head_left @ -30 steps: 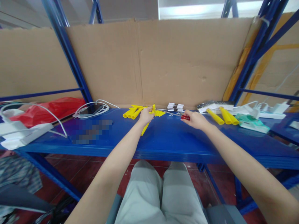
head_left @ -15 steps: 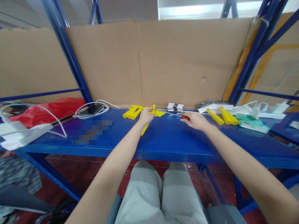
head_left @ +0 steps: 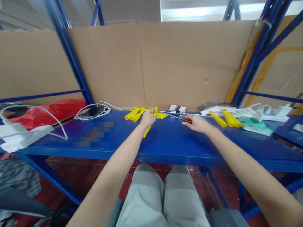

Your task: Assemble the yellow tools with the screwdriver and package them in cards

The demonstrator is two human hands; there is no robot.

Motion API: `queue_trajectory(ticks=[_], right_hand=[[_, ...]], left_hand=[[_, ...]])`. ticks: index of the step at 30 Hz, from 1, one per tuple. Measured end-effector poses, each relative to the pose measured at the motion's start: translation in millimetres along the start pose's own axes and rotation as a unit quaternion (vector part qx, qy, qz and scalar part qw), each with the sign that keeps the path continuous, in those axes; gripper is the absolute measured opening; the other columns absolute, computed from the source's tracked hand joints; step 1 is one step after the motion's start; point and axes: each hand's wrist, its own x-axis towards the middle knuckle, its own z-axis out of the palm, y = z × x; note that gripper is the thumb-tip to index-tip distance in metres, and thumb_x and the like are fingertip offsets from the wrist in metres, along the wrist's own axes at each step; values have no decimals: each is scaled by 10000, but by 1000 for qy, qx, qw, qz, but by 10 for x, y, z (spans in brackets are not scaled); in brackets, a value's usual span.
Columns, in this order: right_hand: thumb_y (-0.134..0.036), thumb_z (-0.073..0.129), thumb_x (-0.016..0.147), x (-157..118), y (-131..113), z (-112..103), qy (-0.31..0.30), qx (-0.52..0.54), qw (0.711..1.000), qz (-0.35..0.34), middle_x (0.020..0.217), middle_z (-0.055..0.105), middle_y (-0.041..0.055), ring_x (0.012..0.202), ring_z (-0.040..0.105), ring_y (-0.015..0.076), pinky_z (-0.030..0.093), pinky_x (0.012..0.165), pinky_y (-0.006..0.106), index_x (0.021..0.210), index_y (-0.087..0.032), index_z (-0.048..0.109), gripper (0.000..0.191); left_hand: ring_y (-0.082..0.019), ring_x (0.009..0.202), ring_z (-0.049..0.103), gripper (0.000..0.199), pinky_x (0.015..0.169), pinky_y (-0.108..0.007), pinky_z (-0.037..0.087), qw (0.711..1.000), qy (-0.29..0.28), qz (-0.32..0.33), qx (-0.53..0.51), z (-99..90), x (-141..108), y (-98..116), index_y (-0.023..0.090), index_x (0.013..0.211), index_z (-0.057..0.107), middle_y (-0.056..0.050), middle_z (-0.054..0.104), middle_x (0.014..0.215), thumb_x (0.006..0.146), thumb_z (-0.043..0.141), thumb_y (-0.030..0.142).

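Note:
My left hand (head_left: 148,118) is closed around a yellow plastic piece (head_left: 155,112). A narrow yellow strip (head_left: 147,131) sticks out below the hand, and several small yellow pieces (head_left: 162,115) lie just to its right. My right hand (head_left: 197,123) is closed on a red-handled tool (head_left: 187,120) with a thin metal shaft pointing left toward the yellow piece. The fingers hide much of the handle, so its exact kind is unclear. I cannot tell whether the tip touches the yellow piece. Left of my left hand lie several yellow tubes (head_left: 134,114).
Bundled white strips with dark bands (head_left: 177,109) sit by the cardboard wall (head_left: 189,63). More yellow tubes (head_left: 217,119) and a green-and-white packet (head_left: 255,125) are on the right of the blue table (head_left: 165,145). At left are coiled white cable (head_left: 104,110), a red bag (head_left: 54,110) and a power strip (head_left: 30,137).
My right hand and the red-handled tool have turned very slightly. My left hand stays in place on the yellow piece.

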Motion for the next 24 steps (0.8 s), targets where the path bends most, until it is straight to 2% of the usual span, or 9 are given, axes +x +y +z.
queue_trajectory(ticks=[7,24], right_hand=[[-326,566,856,-5,40,17,49,-30,998,-2,802,696,67,701,633,213,354,570,268,910,-213,553,125],[-341,540,875,-20,10,-13,31,-44,999,5,835,710,82,729,639,217,360,601,272,900,-203,572,144]], left_hand=[[-94,589,652,388,486,-172,448,1000,-3,0,-22,3,-13,9,154,1203,633,-101,682,1180,820,596,108],[-87,583,645,396,456,-163,428,1000,-4,-3,-18,36,19,-26,154,1212,625,-105,648,1245,816,629,143]])
